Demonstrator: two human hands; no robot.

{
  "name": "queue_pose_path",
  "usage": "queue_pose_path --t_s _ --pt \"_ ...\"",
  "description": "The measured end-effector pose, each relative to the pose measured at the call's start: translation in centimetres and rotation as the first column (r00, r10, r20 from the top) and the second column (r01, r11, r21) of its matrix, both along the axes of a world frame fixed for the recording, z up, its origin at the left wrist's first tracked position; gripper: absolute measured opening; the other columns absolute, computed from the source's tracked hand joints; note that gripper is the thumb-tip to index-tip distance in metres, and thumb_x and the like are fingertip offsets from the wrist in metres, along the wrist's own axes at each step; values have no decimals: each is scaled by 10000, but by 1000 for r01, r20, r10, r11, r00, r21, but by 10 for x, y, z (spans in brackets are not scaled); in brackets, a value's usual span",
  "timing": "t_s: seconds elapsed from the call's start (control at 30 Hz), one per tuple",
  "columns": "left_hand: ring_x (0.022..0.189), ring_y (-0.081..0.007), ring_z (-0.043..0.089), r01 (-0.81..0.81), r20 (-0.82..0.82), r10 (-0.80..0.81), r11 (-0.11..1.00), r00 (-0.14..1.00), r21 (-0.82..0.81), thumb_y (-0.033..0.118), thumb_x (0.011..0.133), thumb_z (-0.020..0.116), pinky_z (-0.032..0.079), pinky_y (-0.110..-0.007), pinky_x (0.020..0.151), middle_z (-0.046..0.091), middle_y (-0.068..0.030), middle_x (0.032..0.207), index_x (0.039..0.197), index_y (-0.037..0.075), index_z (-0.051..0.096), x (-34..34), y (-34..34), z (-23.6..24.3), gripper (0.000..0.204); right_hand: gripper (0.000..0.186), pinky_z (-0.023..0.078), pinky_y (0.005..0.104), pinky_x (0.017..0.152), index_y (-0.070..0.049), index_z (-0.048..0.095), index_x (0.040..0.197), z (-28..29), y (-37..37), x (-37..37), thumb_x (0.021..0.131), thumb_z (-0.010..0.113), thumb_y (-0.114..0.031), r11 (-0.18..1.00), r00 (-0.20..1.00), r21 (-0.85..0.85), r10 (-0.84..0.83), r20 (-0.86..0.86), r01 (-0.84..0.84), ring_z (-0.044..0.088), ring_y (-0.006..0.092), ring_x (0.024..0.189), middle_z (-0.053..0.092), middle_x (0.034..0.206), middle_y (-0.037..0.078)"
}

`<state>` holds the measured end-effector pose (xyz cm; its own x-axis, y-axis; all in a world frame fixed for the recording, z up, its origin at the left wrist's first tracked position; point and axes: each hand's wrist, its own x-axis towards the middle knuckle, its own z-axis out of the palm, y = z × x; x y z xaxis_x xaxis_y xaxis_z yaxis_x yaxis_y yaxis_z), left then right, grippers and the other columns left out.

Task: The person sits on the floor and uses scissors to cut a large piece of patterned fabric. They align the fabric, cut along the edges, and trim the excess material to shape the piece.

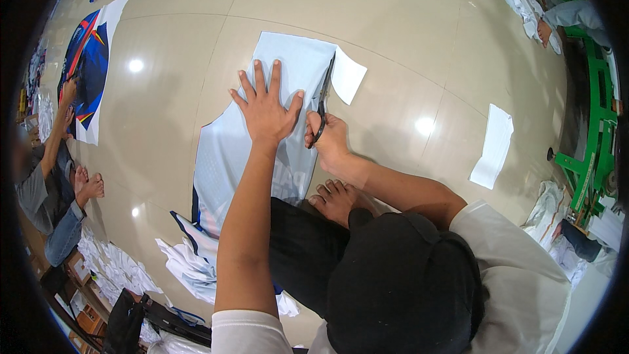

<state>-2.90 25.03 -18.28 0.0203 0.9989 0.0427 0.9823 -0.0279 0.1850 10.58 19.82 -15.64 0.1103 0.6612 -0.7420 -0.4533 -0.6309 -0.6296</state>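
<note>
A pale blue piece of fabric (226, 137) lies spread on the tiled floor in front of me. My left hand (265, 106) rests flat on it, fingers spread wide. Black-handled scissors (323, 95) are in my right hand (331, 137), at the fabric's right edge, with the blades pointing away from me. Beside the blades, a white flap (349, 75) sticks out to the right from the upper right corner; whether it is still joined to the fabric I cannot tell. My bare foot (337, 202) is just below the right hand, next to the fabric.
A loose white strip (491, 146) lies on the floor at right, near a green metal frame (593, 137). Crumpled white cloth (190, 262) is at lower left. On the far left, another person (49, 164) sits by a blue patterned fabric piece (88, 69). Another person's foot (544, 33) shows at upper right.
</note>
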Motion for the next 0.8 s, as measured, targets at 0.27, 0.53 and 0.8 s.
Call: queue_pose_path --t_s 0.27,0.53,0.8 --pt "1577 -522 121 -6 7 7 1000 1000 -10 671 930 571 53 -759 1212 255 -179 1723 1652 248 361 0 0 -1 862 273 453 313 499 -6 573 803 -1 2 -2 918 711 -213 1000 1000 15 -18 -13 18 554 152 534 578 648 68" --pt "1578 -521 116 -2 -14 2 1000 1000 -19 685 935 557 57 -761 1210 248 -179 1725 1657 252 347 0 0 0 868 311 447 325 484 -23 569 780 -1 10 -3 924 720 -253 998 998 37 -51 -43 53 550 157 524 568 654 62" --pt "1579 -521 111 2 -16 -2 1000 1000 -15 682 936 558 58 -766 1207 247 -180 1724 1657 249 346 -1 0 -1 867 314 449 320 491 -28 565 777 -4 11 -5 924 724 -256 997 994 32 -71 -80 73 544 148 526 566 661 57"
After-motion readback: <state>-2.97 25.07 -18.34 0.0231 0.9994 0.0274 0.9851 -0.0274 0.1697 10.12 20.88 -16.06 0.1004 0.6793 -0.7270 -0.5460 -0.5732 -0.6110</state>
